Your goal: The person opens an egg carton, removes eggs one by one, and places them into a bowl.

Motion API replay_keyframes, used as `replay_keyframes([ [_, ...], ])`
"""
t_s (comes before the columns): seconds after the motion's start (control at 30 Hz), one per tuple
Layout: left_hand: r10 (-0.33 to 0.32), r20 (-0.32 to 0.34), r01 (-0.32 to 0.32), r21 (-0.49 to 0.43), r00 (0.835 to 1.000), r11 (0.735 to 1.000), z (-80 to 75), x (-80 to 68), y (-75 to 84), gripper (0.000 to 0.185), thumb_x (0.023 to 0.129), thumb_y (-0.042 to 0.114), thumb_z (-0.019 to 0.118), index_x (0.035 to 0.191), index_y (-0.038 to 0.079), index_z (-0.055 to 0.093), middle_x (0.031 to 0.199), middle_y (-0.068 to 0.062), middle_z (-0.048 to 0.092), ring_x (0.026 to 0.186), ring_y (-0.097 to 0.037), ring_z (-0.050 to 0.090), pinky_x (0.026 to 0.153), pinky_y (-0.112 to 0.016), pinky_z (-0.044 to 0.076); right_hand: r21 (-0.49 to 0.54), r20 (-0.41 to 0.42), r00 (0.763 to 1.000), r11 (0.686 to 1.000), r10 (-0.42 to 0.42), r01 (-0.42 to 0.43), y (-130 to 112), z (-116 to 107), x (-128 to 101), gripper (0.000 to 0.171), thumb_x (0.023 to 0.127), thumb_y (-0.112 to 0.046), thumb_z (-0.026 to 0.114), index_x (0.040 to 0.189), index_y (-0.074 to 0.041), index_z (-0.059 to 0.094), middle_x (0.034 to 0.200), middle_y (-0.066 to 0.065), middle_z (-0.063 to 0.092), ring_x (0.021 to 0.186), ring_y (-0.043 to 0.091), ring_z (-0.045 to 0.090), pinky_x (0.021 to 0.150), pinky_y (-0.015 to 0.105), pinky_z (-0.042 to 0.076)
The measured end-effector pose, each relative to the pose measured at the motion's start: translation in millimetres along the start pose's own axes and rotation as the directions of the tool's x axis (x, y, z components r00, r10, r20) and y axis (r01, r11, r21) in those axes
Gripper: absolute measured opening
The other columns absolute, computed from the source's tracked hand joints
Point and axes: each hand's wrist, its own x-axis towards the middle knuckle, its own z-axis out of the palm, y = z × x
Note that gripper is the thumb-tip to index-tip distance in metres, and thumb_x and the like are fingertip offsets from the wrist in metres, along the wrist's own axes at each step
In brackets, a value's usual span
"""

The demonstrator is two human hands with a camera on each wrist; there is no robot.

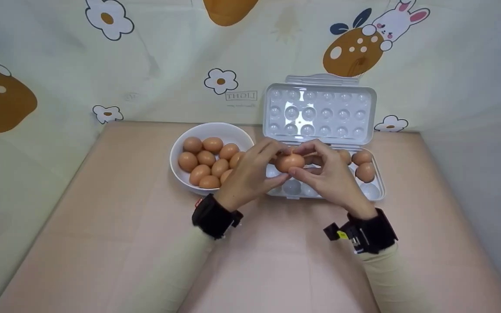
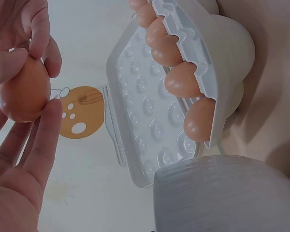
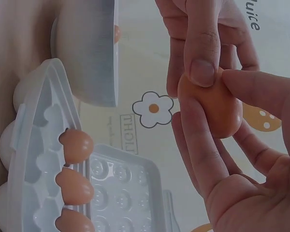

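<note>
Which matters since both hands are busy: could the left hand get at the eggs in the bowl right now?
Probably not yet: the left hand and right hand both pinch one egg. The bowl beside it lies uncovered.

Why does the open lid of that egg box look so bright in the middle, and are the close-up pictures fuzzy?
Head view: overhead light glares off the lid. Left wrist view: the egg is fairly sharp, the bowl at the bottom blurred. Right wrist view: the fingers are sharp.
</note>
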Motion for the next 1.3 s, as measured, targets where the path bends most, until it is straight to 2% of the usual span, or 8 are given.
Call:
replay_keyframes([
  [0.3,-0.024,0.021,0.024,0.011,0.999,1.0,-3.4,1.7,-0.2,0.043,0.091,0.016,0.085,0.128,0.008,0.064,0.124,-0.006,0.065,0.106,-0.014,0.065,0.093,-0.016,0.054,0.007,0.019,1.0,1.0,0.007,-0.007,-1.0,-1.4,-0.3,0.04,0.094,-0.012,0.083,0.129,-0.005,0.065,0.128,0.009,0.065,0.115,0.026,0.07,0.096,0.035,0.06],
  [0.47,-0.05,0.01,0.05,0.006,0.999,0.999,-10.9,3.4,-3.2,0.04,0.09,0.012,0.085,0.124,0.007,0.065,0.121,-0.006,0.065,0.105,-0.014,0.064,0.092,-0.018,0.054,-0.003,-0.014,1.0,1.0,-0.016,0.016,-2.3,-7.1,-0.2,0.037,0.094,-0.006,0.081,0.127,-0.004,0.066,0.125,0.008,0.069,0.113,0.024,0.071,0.095,0.032,0.06],
  [0.67,-0.116,-0.018,0.115,-0.036,0.993,0.993,-28.5,2.6,-9.1,0.039,0.089,0.01,0.085,0.123,0.008,0.066,0.12,-0.003,0.064,0.106,-0.012,0.063,0.091,-0.019,0.056,0.016,-0.066,0.998,1.0,-0.014,0.015,-4.6,-15.5,0.4,0.035,0.093,0.002,0.078,0.126,0.002,0.065,0.122,0.012,0.069,0.112,0.026,0.07,0.097,0.031,0.059],
  [0.8,-0.166,-0.033,0.165,-0.035,0.986,0.986,-42.9,-0.7,-15.8,0.039,0.09,0.01,0.085,0.124,0.008,0.066,0.121,-0.002,0.066,0.112,-0.012,0.062,0.093,-0.022,0.056,-0.079,-0.095,0.995,0.997,-0.034,0.026,-5.1,-21.7,0.4,0.036,0.095,-0.006,0.08,0.128,-0.002,0.067,0.122,0.007,0.07,0.112,0.022,0.071,0.094,0.028,0.06],
  [0.93,-0.203,-0.033,0.203,0.014,0.979,0.979,-57.5,-0.8,-23.7,0.038,0.09,0.012,0.086,0.123,0.009,0.067,0.121,-0.003,0.066,0.11,-0.014,0.061,0.092,-0.026,0.056,-0.162,-0.134,0.99,0.987,-0.034,0.012,-5.7,-29.0,-0.4,0.037,0.095,-0.011,0.082,0.128,-0.006,0.068,0.122,0.001,0.07,0.115,0.021,0.069,0.092,0.023,0.059],
  [1.13,-0.236,-0.007,0.236,0.031,0.972,0.971,-76.6,7.0,-35.0,0.036,0.089,0.009,0.085,0.119,0.009,0.066,0.118,-0.004,0.064,0.103,-0.016,0.063,0.09,-0.029,0.057,-0.145,-0.131,0.991,0.989,-0.04,0.021,-4.3,-38.0,-1.0,0.039,0.093,0.0,0.079,0.13,-0.002,0.067,0.123,0.003,0.068,0.113,0.019,0.068,0.091,0.024,0.06],
  [1.23,-0.254,0.025,0.252,0.067,0.967,0.965,-84.9,12.5,-41.2,0.034,0.089,0.009,0.085,0.117,0.01,0.065,0.114,-0.003,0.063,0.1,-0.017,0.06,0.088,-0.031,0.056,-0.165,-0.134,0.99,0.986,-0.052,0.03,-3.2,-39.8,-0.9,0.04,0.092,0.003,0.079,0.13,-0.002,0.067,0.122,0.004,0.067,0.112,0.018,0.068,0.09,0.024,0.06],
  [1.3,-0.282,0.06,0.276,0.096,0.957,0.956,-90.1,15.8,-46.6,0.034,0.088,0.008,0.085,0.116,0.012,0.065,0.111,-0.003,0.062,0.099,-0.019,0.058,0.086,-0.032,0.054,-0.174,-0.136,0.989,0.984,-0.058,0.034,-2.7,-40.6,-1.3,0.04,0.092,0.002,0.079,0.13,-0.002,0.067,0.122,0.006,0.066,0.113,0.02,0.068,0.09,0.023,0.06],
])
